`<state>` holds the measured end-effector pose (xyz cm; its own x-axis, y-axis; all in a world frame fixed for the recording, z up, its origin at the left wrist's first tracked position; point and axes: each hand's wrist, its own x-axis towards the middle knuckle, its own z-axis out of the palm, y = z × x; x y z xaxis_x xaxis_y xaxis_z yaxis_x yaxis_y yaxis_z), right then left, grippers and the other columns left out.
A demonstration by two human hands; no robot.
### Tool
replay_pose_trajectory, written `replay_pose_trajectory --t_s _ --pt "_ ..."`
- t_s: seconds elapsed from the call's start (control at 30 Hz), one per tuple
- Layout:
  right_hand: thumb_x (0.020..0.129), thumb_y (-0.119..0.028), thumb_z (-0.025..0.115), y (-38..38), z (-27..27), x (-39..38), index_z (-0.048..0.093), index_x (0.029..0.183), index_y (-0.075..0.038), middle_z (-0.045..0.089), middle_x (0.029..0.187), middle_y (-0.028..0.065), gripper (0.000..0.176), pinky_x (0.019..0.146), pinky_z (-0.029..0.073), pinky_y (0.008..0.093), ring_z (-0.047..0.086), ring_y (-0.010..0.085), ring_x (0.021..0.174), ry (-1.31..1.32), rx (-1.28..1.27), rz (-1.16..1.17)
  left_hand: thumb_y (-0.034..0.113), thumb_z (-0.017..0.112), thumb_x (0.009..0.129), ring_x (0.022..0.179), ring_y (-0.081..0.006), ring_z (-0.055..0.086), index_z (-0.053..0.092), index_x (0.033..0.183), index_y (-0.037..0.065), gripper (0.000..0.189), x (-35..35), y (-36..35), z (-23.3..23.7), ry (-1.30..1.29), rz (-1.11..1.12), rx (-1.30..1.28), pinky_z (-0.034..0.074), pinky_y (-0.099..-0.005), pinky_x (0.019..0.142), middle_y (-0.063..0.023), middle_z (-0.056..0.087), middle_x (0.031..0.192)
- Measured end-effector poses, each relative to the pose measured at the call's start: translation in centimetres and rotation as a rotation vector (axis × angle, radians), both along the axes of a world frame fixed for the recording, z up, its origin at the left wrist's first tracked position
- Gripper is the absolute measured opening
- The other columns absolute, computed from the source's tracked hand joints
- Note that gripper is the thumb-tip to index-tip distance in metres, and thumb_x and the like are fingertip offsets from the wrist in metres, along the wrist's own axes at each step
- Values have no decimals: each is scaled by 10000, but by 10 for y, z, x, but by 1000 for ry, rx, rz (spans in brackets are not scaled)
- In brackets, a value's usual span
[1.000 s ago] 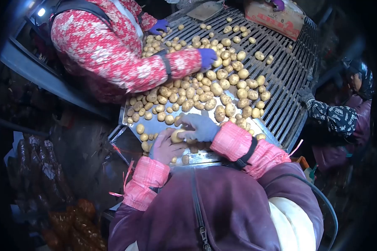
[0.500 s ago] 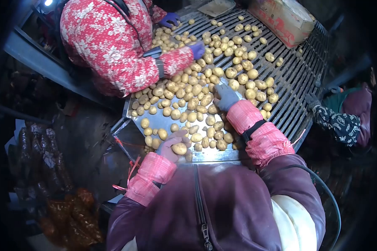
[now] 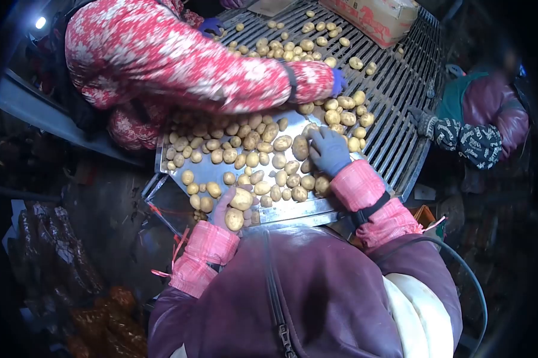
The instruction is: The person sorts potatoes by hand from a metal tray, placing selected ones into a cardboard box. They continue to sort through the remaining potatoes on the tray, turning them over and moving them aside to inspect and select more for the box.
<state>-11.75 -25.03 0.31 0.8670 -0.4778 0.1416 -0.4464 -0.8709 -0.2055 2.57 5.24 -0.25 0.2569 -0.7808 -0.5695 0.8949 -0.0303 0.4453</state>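
Note:
Loose potatoes (image 3: pixel 251 141) lie spread over a shiny metal tray (image 3: pixel 206 173) in front of me. My left hand (image 3: pixel 221 210), in a pale glove, is at the tray's near left edge, its fingers cupped around two potatoes (image 3: pixel 240 200). My right hand (image 3: pixel 330 150), in a grey-blue glove, reaches palm down over the right side of the tray. Its fingers are extended, with the tips against a larger brownish potato (image 3: pixel 300 148); what lies under the palm is hidden.
A slatted metal rack (image 3: pixel 394 101) adjoins the tray, carrying more potatoes and a cardboard box (image 3: pixel 376 18). Across from me, a person's red floral sleeve (image 3: pixel 239 77) stretches over the potatoes, ending in a purple glove (image 3: pixel 339 82). Another person's patterned sleeve (image 3: pixel 466 140) is at the right.
A second potato is now in my left hand. My right hand has shifted nearer on the tray. The other person's floral arm has reached farther across, and the view has moved slightly.

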Motion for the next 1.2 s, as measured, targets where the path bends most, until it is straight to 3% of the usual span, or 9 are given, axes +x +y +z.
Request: replay_pose_trajectory --t_s 0.33,0.5,0.6,0.7,0.77,0.83,0.97,1.1,1.2 --pt "807 -245 626 24 -46 10 504 1307 -85 584 1143 198 539 899 470 497 545 411 1050 -163 144 -1 559 496 961 780 -296 680 592 1162 7 596 9 8 -33 362 158 -199 574 -391 608 -150 676 977" --pt "904 -265 619 87 6 20 566 1289 -36 587 1239 216 451 1005 443 445 565 373 1156 -467 633 284 625 455 930 1414 -444 324 353 1412 -1 797 -2 -7 -1 422 245 -221 318 -641 1122 -284 341 1496" --pt "918 -291 632 89 17 10 562 1304 -46 591 1237 203 463 1018 439 429 577 360 1143 -397 707 364 569 411 954 1365 -462 370 492 1250 -19 663 -6 -12 12 290 224 -127 380 -636 1074 -285 423 1429" --pt "873 -276 679 62 31 -19 608 1232 -35 581 1281 206 438 997 456 447 573 386 1151 -282 693 46 592 368 953 1170 -434 541 433 1351 -12 727 -5 -11 -4 216 166 -131 521 -491 776 -270 484 1366" --pt "849 -274 658 11 -14 -42 628 1169 -46 605 1182 199 395 927 475 477 590 401 1065 -449 34 -10 612 347 948 1063 -413 615 417 1385 -2 757 -2 -13 -2 176 154 -75 544 -409 620 -260 516 1329" --pt "821 -276 650 -14 0 -55 557 1229 -71 590 1064 166 466 839 451 502 572 381 982 -241 32 -162 637 334 940 978 -391 649 425 1385 13 772 -3 -14 13 158 151 61 498 -341 508 -252 540 1296" --pt "837 -306 660 -14 -9 -40 543 1286 -79 569 1147 215 516 839 467 474 581 379 1011 -163 -186 -158 660 318 931 958 -359 649 469 1353 51 755 1 -18 19 162 70 -34 466 -323 498 -243 566 1245" --pt "840 -212 656 -8 20 -24 651 1167 -105 578 1260 193 345 821 502 447 616 373 996 -355 159 216 638 323 937 943 -365 651 518 1278 50 707 3 -15 8 141 125 72 474 -333 506 -235 603 1180" --pt "821 -206 630 -35 12 -2 622 1171 -170 581 1072 103 353 796 487 485 600 316 929 -386 -18 -1 607 334 948 925 -376 654 557 1202 47 654 4 -15 5 145 128 54 488 -357 526 -231 622 1138"
